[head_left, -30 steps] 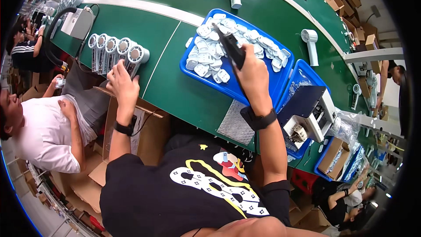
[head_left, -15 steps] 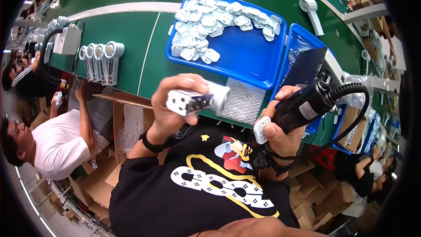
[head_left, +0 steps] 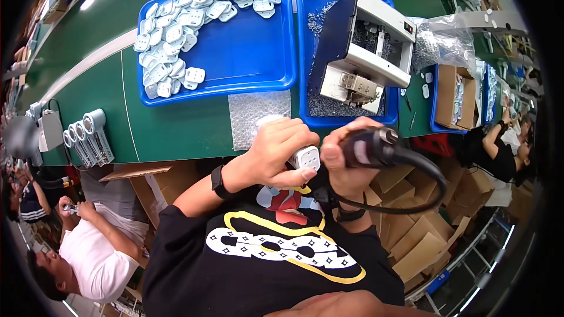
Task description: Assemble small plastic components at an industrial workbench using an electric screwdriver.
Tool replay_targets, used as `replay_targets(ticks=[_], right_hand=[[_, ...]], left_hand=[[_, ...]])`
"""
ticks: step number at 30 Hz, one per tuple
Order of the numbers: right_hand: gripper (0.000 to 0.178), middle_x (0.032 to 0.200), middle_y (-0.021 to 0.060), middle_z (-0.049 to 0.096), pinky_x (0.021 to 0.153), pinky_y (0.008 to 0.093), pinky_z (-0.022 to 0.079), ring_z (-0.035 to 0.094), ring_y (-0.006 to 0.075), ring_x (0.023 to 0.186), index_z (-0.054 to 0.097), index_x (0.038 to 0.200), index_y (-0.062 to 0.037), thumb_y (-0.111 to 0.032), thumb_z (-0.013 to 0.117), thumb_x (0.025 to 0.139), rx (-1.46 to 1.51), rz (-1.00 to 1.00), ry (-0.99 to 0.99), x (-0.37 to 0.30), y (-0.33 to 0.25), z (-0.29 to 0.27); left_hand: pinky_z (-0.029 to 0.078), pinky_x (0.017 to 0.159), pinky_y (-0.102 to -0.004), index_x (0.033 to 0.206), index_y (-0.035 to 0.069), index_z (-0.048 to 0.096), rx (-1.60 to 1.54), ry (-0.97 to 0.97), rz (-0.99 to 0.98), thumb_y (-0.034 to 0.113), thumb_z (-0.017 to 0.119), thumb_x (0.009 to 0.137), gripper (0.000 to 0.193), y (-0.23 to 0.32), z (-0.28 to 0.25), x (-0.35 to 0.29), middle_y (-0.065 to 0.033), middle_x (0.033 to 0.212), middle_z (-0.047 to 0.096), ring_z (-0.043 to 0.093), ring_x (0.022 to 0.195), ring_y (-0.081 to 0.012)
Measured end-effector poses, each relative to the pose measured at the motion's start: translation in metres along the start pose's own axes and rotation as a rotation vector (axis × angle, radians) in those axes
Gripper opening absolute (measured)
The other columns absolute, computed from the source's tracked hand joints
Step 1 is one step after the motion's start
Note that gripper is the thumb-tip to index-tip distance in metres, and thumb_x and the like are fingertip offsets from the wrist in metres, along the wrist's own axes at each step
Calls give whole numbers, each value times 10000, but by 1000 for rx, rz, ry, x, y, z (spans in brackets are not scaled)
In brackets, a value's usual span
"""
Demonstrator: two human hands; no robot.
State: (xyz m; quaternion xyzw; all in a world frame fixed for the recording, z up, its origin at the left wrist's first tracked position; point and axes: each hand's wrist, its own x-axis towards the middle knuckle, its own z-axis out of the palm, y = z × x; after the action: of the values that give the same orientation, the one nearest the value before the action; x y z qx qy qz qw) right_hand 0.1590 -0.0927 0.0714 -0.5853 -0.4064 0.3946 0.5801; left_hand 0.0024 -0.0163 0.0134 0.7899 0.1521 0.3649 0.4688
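- Two hands of mine are at work close together in front of my chest: my left hand (head_left: 282,149) is wrapped around a white handheld fan (head_left: 307,159), and my right hand (head_left: 351,161) grips a black power driver (head_left: 365,148) whose thick black cable (head_left: 433,179) loops down to the right.
- The fan lies inside my left fist, its squared end poking out toward my right thumb; its round head shows just past my knuckles.
- The driver's tip is hidden, so I cannot tell whether it touches the fan.
- As I judge it, this fan is midway: a plate seems to cover its end, but whether any screw holds it I cannot tell.
- Plenty looks left: many loose plates (head_left: 173,34) lie heaped in the blue tray (head_left: 247,61) beyond my left hand, though its middle is bare.
- Four more fans (head_left: 88,144) stand in a row well to the left of my hands; whether those are finished is too small to tell.
- Beyond my right hand, a dark-and-white machine (head_left: 376,61) sits in a second blue tray (head_left: 346,121) among tiny metal bits, likely screws.
- The fan's look: smooth, pale, glossy plastic, with a rounded-corner end face dotted with small dark holes; most of the handle is covered by my fingers.
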Motion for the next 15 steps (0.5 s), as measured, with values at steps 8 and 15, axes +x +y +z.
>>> replay_targets(ticks=[8, 15], right_hand=[[351, 708, 73, 563, 520, 331, 481, 514, 164, 502, 462, 1152, -60, -208, 681, 922, 19, -593, 316, 84, -30, -7], [401, 712, 67, 544, 513, 335, 492, 537, 178, 527, 427, 1178, -57, -226, 687, 924, 376, -363, 135, 40, -53, -6]], left_hand=[[463, 556, -391, 969, 6, 595, -119, 131, -51, 570, 632, 883, 571, -15, 10, -3, -112, 749, 572, 594, 641, -299], [482, 572, -387, 972, 6, 593, -92, 123, -41, 658, 613, 857, 662, -19, 12, -2, -112, 765, 583, 604, 655, -296]])
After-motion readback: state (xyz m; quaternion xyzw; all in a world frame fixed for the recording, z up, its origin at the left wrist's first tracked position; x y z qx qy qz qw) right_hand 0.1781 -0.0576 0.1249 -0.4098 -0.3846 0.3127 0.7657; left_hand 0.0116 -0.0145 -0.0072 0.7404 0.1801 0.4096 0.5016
